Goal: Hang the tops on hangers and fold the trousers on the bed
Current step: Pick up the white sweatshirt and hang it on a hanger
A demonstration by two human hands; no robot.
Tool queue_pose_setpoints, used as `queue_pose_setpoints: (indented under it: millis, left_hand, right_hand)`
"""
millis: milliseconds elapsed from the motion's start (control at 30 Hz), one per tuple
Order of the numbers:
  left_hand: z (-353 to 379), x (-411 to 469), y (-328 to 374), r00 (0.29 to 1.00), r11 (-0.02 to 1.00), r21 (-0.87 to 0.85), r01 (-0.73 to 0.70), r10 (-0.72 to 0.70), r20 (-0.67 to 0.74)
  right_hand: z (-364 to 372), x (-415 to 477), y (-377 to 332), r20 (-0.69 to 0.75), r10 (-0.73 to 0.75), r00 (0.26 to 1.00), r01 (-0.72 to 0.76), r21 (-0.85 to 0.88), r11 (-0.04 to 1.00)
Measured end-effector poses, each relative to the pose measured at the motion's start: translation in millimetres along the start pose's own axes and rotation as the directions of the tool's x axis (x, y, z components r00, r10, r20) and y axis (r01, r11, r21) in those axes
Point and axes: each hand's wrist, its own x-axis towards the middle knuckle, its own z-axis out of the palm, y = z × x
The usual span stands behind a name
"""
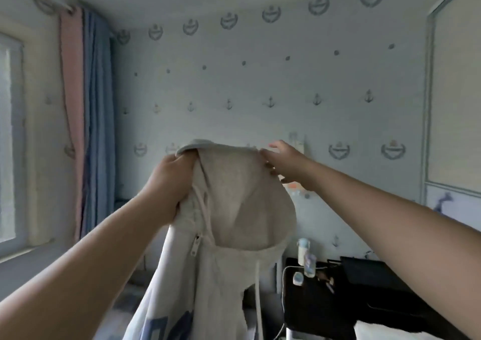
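The left forearm (78, 274) is reaching up from the lower left corner and the right forearm (390, 209) is coming in from the lower right, both raised toward the middle of the view. Between them a pale grey hoodie (229, 274) is hanging in the air in front of the wall (260, 79). Its long axis is running straight up and down, with the hood (242, 196) at the top and the body dropping out of view at the bottom edge. The hood's opening is facing the camera, and the zip (195, 246) is lying just under its left side. A drawstring (257, 287) is dangling down the front.

The left hand (170, 180) is gripping the hood's left edge, with its fingers curled tightly round a bunch of cloth above the zip. The right hand (282, 162) is meeting the hood's upper right corner with its fingertips, the fingers lying fairly straight and one lifted clear — the blur is hiding whether they are pinching the cloth or only touching it.

Curtains (86, 120) are hanging at the left beside a window (7, 141). A dark table (325, 300) is standing low on the right, with a bottle (303, 251) on it.
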Motion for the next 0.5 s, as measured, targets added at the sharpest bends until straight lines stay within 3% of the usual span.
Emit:
queue_pose_setpoints:
  millis: [167,233,333,500]
  left_hand:
    - [125.7,-27.5,1.5,0.998,0.997,-0.069,-0.016,0.021,0.063]
    - [177.9,-44.3,-2.0,0.996,0.991,-0.133,-0.003,0.015,0.091]
    - [255.2,-73.8,-3.9,0.994,0.975,-0.223,-0.001,0.026,0.110]
    - [378.4,-123.8,-8.0,0.977,0.947,-0.320,0.025,0.044,0.207]
  right_hand:
    - [-86.4,-89.7,70.8,0.026,0.042,0.999,-0.040,-0.064,0.997]
    - [-108.8,-140.7,103.0,0.079,0.156,0.985,-0.153,-0.040,0.987]
    - [-139.8,-205.4,163.5,0.126,0.345,0.930,-0.320,-0.185,0.929]
    - [-217.2,-271.2,271.1,0.084,0.567,0.820,-0.514,-0.330,0.792]
